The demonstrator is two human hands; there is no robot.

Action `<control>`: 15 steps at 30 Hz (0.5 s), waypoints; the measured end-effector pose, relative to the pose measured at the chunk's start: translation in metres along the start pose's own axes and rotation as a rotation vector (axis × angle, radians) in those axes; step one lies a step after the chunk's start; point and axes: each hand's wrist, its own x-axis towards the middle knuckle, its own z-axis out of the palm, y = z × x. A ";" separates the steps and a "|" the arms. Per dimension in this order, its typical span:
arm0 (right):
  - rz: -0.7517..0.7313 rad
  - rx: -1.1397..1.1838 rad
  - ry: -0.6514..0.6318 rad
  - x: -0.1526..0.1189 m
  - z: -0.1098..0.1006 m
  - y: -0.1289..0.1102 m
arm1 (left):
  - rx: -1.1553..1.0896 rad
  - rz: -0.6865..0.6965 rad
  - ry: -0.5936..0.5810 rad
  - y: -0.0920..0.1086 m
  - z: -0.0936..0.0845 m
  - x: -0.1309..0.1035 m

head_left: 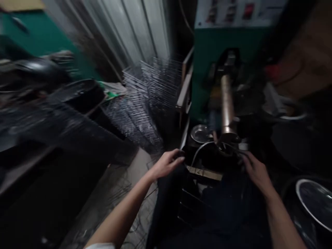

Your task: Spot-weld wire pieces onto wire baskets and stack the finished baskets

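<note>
My left hand (pixel 168 163) is closed, thumb and fingers pinched together, at the left of a green machine. What it grips is dark and too blurred to make out. On the other side, my right hand (pixel 255 171) closes its fingers at the right end of a thin curved metal wire (pixel 201 148). This wire arcs between the two hands, just under the tip of the machine's copper-coloured cylindrical arm (pixel 227 103). Whether the wire reaches my left fingers cannot be seen. Thin dark bars (pixel 190 195) show below, over my dark clothing.
Stacked wire racks (pixel 141 103) stand left of the green machine (pixel 204 52). A small round metal dish (pixel 199 133) sits beside the arm. Dark metal troughs (pixel 98 135) fill the left. At the lower right is a round, pale-rimmed object (pixel 315 200). Loose wire pieces (pixel 141 221) lie below.
</note>
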 end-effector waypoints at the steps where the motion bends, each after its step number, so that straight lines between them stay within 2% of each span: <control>1: 0.014 0.003 -0.007 -0.002 0.000 0.002 | 0.044 0.048 -0.005 0.010 0.007 0.019; 4: 0.015 0.002 -0.055 0.004 0.012 0.004 | 0.222 0.146 -0.064 0.032 0.036 0.067; 8: 0.004 -0.054 -0.102 0.012 0.023 0.005 | 0.354 0.166 -0.079 0.035 0.059 0.111; 11: 0.019 -0.101 -0.140 0.014 0.021 0.001 | 0.412 0.188 -0.067 0.033 0.063 0.123; 15: -0.017 -0.086 -0.186 0.022 0.012 -0.010 | 0.440 0.237 -0.042 0.033 0.060 0.117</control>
